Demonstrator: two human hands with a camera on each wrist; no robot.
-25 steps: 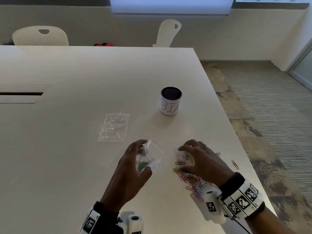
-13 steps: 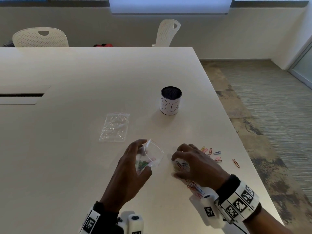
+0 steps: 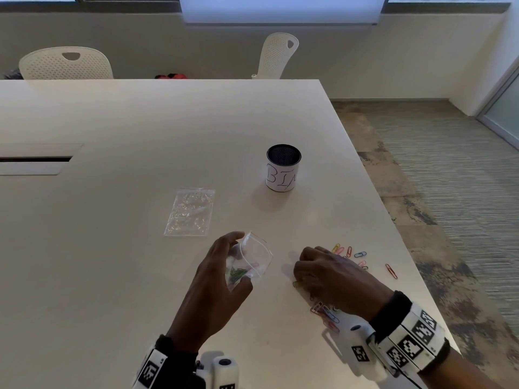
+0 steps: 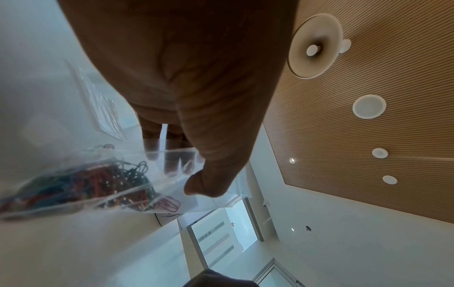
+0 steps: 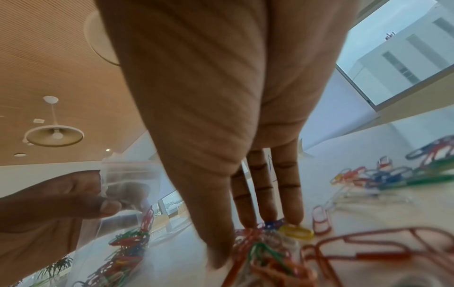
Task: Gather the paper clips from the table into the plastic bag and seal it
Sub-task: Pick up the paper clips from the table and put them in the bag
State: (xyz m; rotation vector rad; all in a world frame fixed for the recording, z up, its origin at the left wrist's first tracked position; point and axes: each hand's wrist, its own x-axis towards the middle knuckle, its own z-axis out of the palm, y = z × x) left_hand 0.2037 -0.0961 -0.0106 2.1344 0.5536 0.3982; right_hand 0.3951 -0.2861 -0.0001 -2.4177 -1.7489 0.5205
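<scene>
My left hand (image 3: 224,265) holds a small clear plastic bag (image 3: 257,256) just above the table, its mouth open toward the right. Thumb and fingers pinch its rim (image 4: 186,174), and several coloured paper clips (image 4: 86,182) lie inside. To the right of the bag, my right hand (image 3: 306,268) is down on the table. Its thumb and fingertips close on a tangle of clips (image 5: 265,244). Loose clips (image 3: 349,252) lie beyond the hand, more clips (image 3: 325,314) lie by the wrist, and one red clip (image 3: 391,270) lies apart.
A black mesh cup (image 3: 283,167) with a white label stands behind the hands. A second clear bag (image 3: 191,211) lies flat to its left. The table's right edge (image 3: 398,228) runs close to the red clip. A cable slot (image 3: 33,159) is at the far left.
My right hand slid left and toward me onto the pile, uncovering the clips beyond it. The left hand and bag stayed still.
</scene>
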